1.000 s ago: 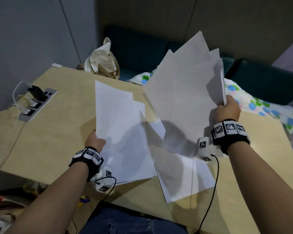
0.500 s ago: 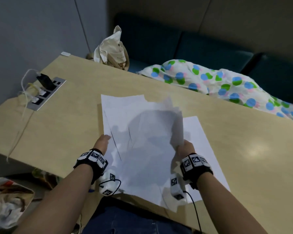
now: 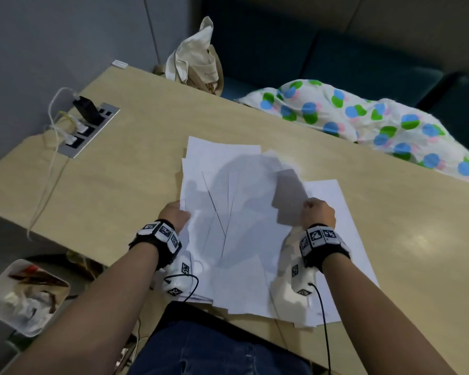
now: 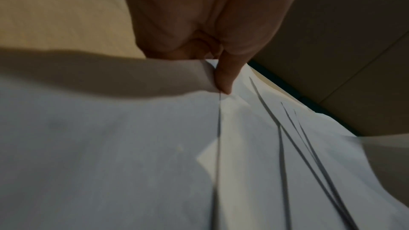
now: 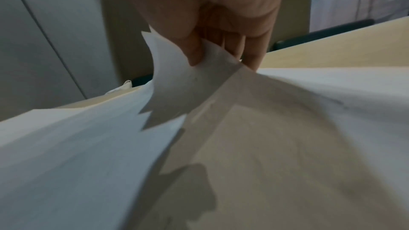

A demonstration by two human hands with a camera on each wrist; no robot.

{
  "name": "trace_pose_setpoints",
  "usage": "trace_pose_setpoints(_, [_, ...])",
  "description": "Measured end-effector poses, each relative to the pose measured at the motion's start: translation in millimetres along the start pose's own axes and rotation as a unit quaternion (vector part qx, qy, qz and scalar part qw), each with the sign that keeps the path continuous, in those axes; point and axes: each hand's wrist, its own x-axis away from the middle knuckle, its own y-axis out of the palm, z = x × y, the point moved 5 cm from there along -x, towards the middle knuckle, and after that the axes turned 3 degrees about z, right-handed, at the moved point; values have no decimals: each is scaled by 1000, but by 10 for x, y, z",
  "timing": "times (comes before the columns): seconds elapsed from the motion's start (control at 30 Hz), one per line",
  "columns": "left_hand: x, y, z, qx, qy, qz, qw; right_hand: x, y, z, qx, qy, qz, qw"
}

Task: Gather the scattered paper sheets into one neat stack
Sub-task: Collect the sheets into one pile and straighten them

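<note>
Head view: a person's 2 hands bring a loose pile of paper sheets down onto the near middle of a wooden table. The left hand pinches the pile's left edge and the right hand is curled round its right edge, a hold that looks meant to square the fanned sheets from both sides. At least 1 more sheet lies flat under the right wrist, jutting out to the right. A power strip sits at the far left, a cloth bag at the far edge, and a spotted blanket at the far right.

Left wrist view: the thumb presses down on the top sheet, its edge lifted slightly, and several offset edges show the pile is not yet aligned.

Right wrist view: the thumb and fingers pinch several curling sheet corners above the table.

1 second ago the right hand held its fan of sheets high and apart from the left bundle; now both bundles overlap low on the table, hands closer together.
</note>
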Motion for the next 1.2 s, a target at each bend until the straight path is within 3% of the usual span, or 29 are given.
trace_pose_setpoints(0.07, [-24, 0, 8, 12, -6, -16, 1000, -51, 27, -67, -27, -8, -15, 999])
trace_pose_setpoints(0.27, [-79, 25, -27, 12, 0, -36, 999, 38, 208, -187, -152, 72, -52, 984])
trace_pose_setpoints(0.53, [88, 53, 88, -19, -52, 25, 998, 456, 605, -338, -163, 15, -135, 977])
trace_pose_setpoints(0.7, [113, 124, 80, 127, -52, -26, 990, 431, 458, -155, -22, 67, -83, 994])
trace_pose_setpoints(0.77, [145, 122, 85, 125, -38, -41, 991, 422, 432, -49, -36, 66, -92, 993])
trace_pose_setpoints(0.93, [184, 171, 84, 81, -6, -74, 994, 543, 624, -83, -67, -28, -140, 988])
trace_pose_setpoints(1.03, [144, 169, 67, 39, 6, -56, 998, 584, 663, -131, -60, -48, -146, 986])
trace_pose_setpoints(1.13, [158, 176, 104, 26, 12, -52, 998, 476, 477, -29, -40, -13, -94, 995])
trace_pose_setpoints(1.2, [175, 181, 119, 27, 13, -49, 998, 351, 244, 159, -13, 52, -40, 998])
